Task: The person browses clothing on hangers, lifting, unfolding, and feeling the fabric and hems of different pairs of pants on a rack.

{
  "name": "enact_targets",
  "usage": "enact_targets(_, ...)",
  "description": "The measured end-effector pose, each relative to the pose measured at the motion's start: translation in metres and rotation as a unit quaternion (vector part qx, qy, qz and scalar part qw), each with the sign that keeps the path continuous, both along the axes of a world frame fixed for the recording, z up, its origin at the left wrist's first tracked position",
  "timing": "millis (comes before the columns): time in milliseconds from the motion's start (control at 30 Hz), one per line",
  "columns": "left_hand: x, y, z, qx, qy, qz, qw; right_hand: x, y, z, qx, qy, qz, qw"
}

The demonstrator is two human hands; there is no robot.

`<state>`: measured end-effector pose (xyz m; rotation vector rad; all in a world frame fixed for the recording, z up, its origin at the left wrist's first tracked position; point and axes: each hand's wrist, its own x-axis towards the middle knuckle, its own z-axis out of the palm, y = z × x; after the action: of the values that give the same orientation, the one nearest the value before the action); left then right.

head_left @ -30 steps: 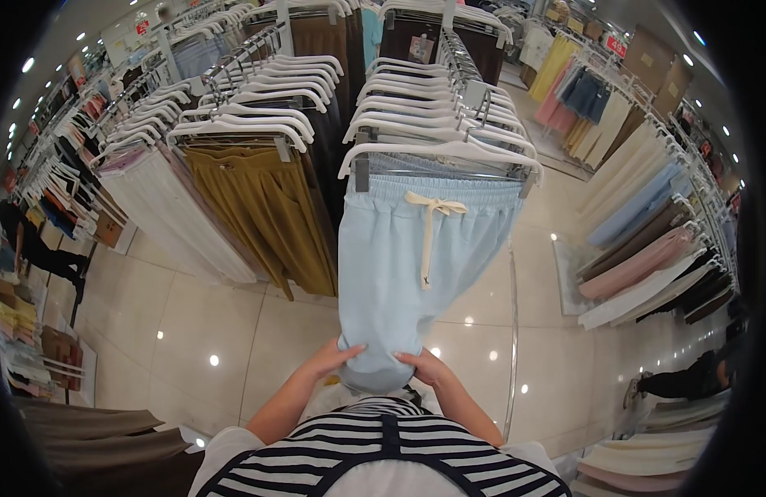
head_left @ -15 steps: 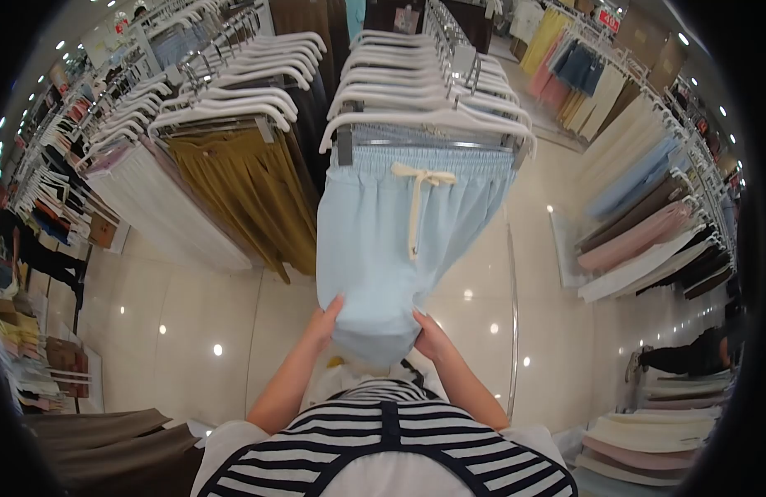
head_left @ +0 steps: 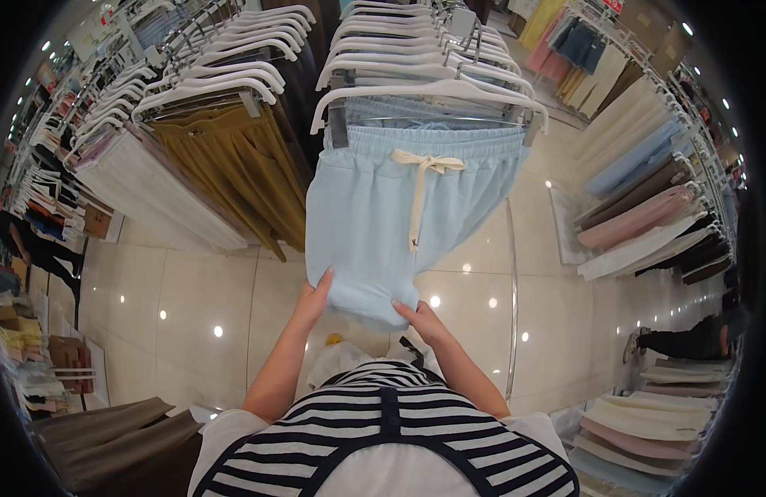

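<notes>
Light blue pants (head_left: 379, 199) held low at both edges by left hand (head_left: 316, 294) and right hand (head_left: 420, 319), thumbs on top, fingers seemingly curled beneath. Waistband clipped to front white hanger (head_left: 432, 93).

left side: mustard garment (head_left: 234, 166) on a white hanger; long white garment (head_left: 155, 190) beside it. far left, a person in dark clothes (head_left: 39, 247), near a brown box (head_left: 97, 222). lower left: grey-brown garments (head_left: 118, 439).

right side: rack row with a blue garment (head_left: 635, 161), then a pink one (head_left: 640, 219), white and black ones below. upper right: denim piece (head_left: 577, 45) between pink and cream garments; red sign (head_left: 612, 5), partly cut off. lower right: layered pale garments (head_left: 640, 422); above them, another person's dark-trousered leg (head_left: 681, 340). glossy tiled floor (head_left: 192, 290), light spots reflected.
</notes>
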<state>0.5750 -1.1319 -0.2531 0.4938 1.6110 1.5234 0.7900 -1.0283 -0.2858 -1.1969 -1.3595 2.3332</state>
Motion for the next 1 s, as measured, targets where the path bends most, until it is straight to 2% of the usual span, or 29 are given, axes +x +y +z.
enact_targets(33,-0.003,0.001,0.001,0.002,0.001,-0.002,1.000,0.000,-0.001,0.007,0.033,-0.019,0.009,0.999)
enact_targets(100,-0.011,0.003,0.010,-0.084,0.027,-0.050,0.995,0.000,-0.002,0.015,0.067,-0.037,0.016,0.997)
enact_targets(233,-0.015,0.015,0.025,-0.032,0.045,-0.061,0.997,-0.001,-0.003,0.012,0.131,-0.031,0.073,0.988)
enact_targets(300,-0.009,0.027,0.025,0.058,0.290,0.059,0.953,-0.004,-0.004,0.005,0.156,-0.028,0.110,0.981)
enact_targets(333,-0.006,0.032,0.033,0.061,0.291,0.059,0.953,-0.005,-0.005,0.004,0.159,-0.027,0.109,0.981)
enact_targets(400,0.003,0.044,0.057,0.051,0.464,0.082,0.880,-0.009,-0.007,0.006,0.181,-0.037,0.123,0.975)
enact_targets(467,0.012,0.059,0.079,0.086,0.471,0.080,0.874,-0.011,-0.008,-0.003,0.204,-0.034,0.117,0.971)
enact_targets(567,0.022,0.086,0.107,0.174,0.525,0.042,0.832,-0.012,-0.002,-0.011,0.265,-0.019,0.096,0.959)
enact_targets(600,0.026,0.097,0.117,0.178,0.527,0.044,0.830,-0.013,0.002,-0.013,0.298,-0.037,0.104,0.948)
enact_targets(667,0.031,0.117,0.132,0.195,0.407,-0.012,0.892,-0.013,0.007,-0.025,0.334,-0.054,0.110,0.934)
enact_targets(733,0.031,0.141,0.130,0.178,0.381,-0.014,0.907,-0.016,0.012,-0.037,0.377,-0.111,0.154,0.907)
enact_targets(833,0.026,0.162,0.133,0.159,0.317,-0.016,0.935,-0.019,0.012,-0.022,0.358,-0.144,0.205,0.899)
enact_targets(1000,0.012,0.182,0.145,0.179,0.241,-0.017,0.954,-0.026,0.006,-0.018,0.356,-0.126,0.188,0.907)
